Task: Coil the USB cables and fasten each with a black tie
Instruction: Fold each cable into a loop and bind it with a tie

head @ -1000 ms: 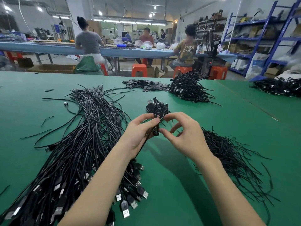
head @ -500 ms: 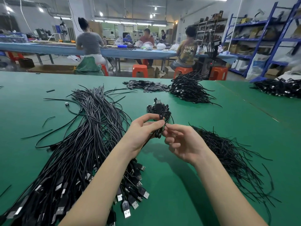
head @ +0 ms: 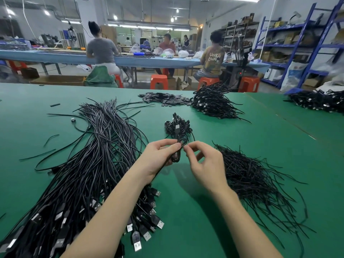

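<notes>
My left hand point(head: 158, 155) grips a coiled black USB cable point(head: 176, 155) between thumb and fingers, just above the green table point(head: 270, 155). My right hand point(head: 202, 161) pinches a thin black tie at the coil's right side with thumb and forefinger; the tie itself is mostly hidden by the fingertips. A few finished coils point(head: 177, 126) lie just beyond my hands. A long bundle of loose USB cables point(head: 89, 168) stretches along the left, plugs toward me. A heap of black ties point(head: 249, 175) lies to the right.
A larger heap of coiled cables point(head: 214, 103) and a scatter of small black pieces point(head: 163, 98) sit at the far edge. More cables point(head: 320, 101) lie on the neighbouring table at right. People sit at a blue bench point(head: 145, 61) beyond, with orange stools and blue shelving.
My right hand rose from below the coil and now pinches at its side with thumb and forefinger. The left hand kept its grip on the coil, shifting slightly.
</notes>
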